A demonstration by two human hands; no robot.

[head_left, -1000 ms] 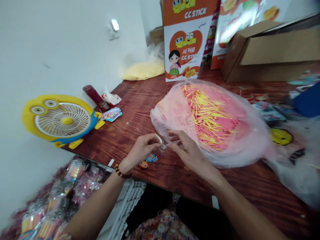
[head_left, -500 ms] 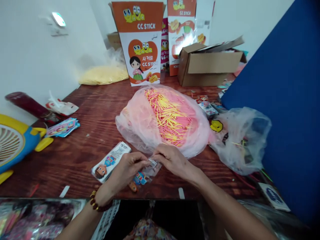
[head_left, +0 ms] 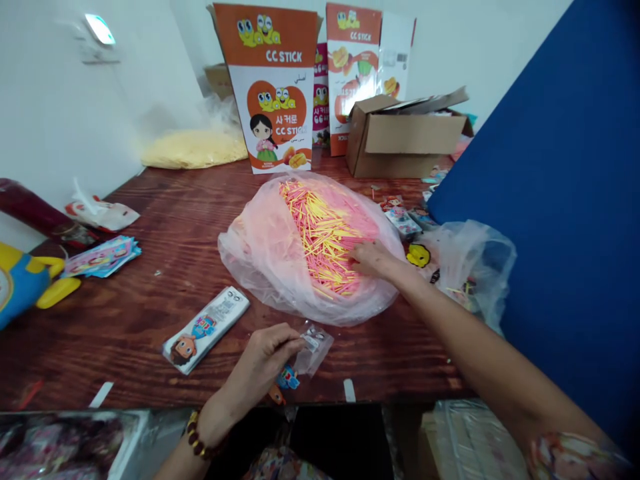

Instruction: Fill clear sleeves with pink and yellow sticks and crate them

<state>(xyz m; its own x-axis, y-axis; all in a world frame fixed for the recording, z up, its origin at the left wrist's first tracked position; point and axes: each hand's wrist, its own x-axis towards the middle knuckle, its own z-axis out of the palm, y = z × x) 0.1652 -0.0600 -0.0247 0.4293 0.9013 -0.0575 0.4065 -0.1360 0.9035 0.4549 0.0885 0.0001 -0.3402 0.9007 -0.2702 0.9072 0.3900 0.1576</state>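
Pinching a clear, apparently unfilled packet (head_left: 314,353) in its fingers, the left hand (head_left: 263,357) sits near the worktop's (head_left: 155,287) edge as the right hand (head_left: 371,258) touches loose sticks (head_left: 320,230), its grip unclear, with stacked wrappers (head_left: 207,331) seemingly unused nearby.

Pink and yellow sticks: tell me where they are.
Head view, center: the sticks lie in the open plastic bag, beyond the left hand, with the right hand at their right side.

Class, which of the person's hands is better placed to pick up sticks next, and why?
Probably the right hand: its fingers are at the pink and yellow sticks, while the left hand holds a small clear packet.
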